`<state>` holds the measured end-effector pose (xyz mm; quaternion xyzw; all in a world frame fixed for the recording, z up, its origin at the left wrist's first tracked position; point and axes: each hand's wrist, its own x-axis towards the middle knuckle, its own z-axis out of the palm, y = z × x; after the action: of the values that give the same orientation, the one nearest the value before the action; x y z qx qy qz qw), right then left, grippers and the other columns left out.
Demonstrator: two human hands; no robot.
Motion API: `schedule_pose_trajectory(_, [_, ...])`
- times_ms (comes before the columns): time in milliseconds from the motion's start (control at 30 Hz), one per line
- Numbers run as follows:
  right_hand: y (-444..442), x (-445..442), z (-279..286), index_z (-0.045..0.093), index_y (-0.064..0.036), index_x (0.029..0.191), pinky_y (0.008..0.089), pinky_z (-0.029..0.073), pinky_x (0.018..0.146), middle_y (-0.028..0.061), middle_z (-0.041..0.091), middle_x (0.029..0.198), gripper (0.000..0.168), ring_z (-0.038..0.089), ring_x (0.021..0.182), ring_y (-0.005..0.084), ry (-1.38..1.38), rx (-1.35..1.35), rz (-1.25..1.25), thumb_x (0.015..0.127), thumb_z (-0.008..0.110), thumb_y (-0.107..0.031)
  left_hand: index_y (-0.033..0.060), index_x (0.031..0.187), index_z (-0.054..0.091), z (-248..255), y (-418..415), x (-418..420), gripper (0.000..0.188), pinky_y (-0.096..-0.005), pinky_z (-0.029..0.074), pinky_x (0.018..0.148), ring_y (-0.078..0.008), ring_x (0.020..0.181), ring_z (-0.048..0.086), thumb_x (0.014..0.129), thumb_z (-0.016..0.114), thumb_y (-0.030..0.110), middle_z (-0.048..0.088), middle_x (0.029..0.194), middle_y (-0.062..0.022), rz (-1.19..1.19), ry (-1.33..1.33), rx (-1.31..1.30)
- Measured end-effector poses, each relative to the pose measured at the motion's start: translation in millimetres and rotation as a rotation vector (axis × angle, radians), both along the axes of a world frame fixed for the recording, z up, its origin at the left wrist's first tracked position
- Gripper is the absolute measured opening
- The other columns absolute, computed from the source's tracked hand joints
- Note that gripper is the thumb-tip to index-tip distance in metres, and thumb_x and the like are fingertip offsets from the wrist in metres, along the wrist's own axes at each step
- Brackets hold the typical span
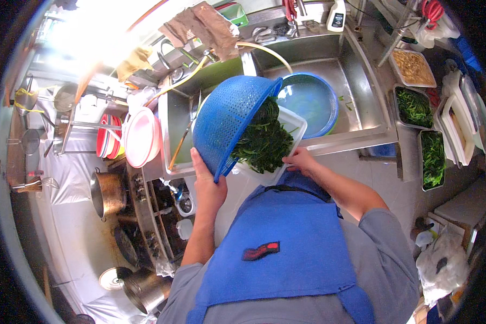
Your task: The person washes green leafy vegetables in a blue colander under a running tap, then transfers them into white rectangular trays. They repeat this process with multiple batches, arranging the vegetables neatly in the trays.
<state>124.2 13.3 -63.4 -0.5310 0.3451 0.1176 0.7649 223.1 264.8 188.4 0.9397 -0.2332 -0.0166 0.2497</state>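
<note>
My left hand [209,178] grips the rim of a blue plastic colander [231,109], which is tipped on its side with its mouth facing right. Dark green leafy vegetables [263,141] spill from its mouth over a white rectangular tub [297,121]. The tub's near right edge is held by my right hand [301,162], thumb on the rim. How much of the greens still rests inside the colander is hidden by its wall. Behind the tub, a blue basin [308,101] of cloudy water stands in the right sink bowl.
A steel double sink [350,85] lies ahead, with a yellowish hose [267,49] over it. A long stick [182,141] leans in the left bowl. To the right stand trays of greens [413,107] and a tray of tan food [412,68]. Pink basins [141,135] stand left.
</note>
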Motion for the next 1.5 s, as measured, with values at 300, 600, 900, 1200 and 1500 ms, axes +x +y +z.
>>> schedule_pose_trajectory(300, [-56,-9,81,0.075,-0.005,0.099,0.0475,0.055,0.077,0.016,0.073,0.095,0.045,0.07,0.086,0.0307,-0.039,-0.936,0.971,0.087,0.071,-0.048,0.0057,0.164,0.005,-2,7,-4,0.096,-0.0422,0.053,0.092,-0.0466,0.11,0.066,0.081,0.051,-0.005,0.057,0.136,-0.0345,-0.13,-0.145,-0.029])
schedule_pose_trajectory(600, [-10,140,133,0.053,-0.011,0.142,0.0621,0.036,0.109,0.0235,0.054,0.143,0.083,0.052,0.131,0.0423,-0.827,-1.441,0.534,0.077,0.075,-0.058,0.0036,0.163,0.004,-7,20,-15,0.095,-0.0456,0.045,0.108,-0.051,0.134,0.048,0.083,0.055,-0.004,0.039,0.152,-0.0359,-0.033,0.031,-0.035])
schedule_pose_trajectory(900, [-25,94,99,0.063,-0.014,0.128,0.0501,0.044,0.101,0.0176,0.06,0.128,0.066,0.057,0.121,0.0387,-0.786,-1.346,0.742,0.067,0.081,-0.03,0.0002,0.162,0.012,-27,42,-6,0.088,-0.042,0.04,0.112,-0.0458,0.138,0.047,0.082,0.049,-0.006,0.04,0.153,-0.0322,0.084,-0.028,-0.219])
schedule_pose_trajectory(1200, [-56,57,59,0.063,-0.012,0.126,0.053,0.047,0.104,0.0184,0.059,0.127,0.07,0.057,0.122,0.0417,-1.152,-1.259,0.636,0.059,0.084,-0.015,-0.003,0.16,0.018,-34,53,6,0.087,-0.0367,0.039,0.112,-0.0353,0.134,0.052,0.079,0.049,-0.008,0.045,0.151,-0.0265,0.157,0.056,-0.382])
schedule_pose_trajectory(1500, [-47,47,54,0.058,-0.011,0.13,0.0529,0.042,0.111,0.0217,0.052,0.133,0.072,0.048,0.131,0.0435,-1.002,-1.273,0.753,0.063,0.084,-0.017,-0.0057,0.158,0.022,-27,56,10,0.082,-0.0363,0.037,0.114,-0.0307,0.132,0.052,0.08,0.049,-0.008,0.051,0.145,-0.0236,0.174,-0.044,-0.398])
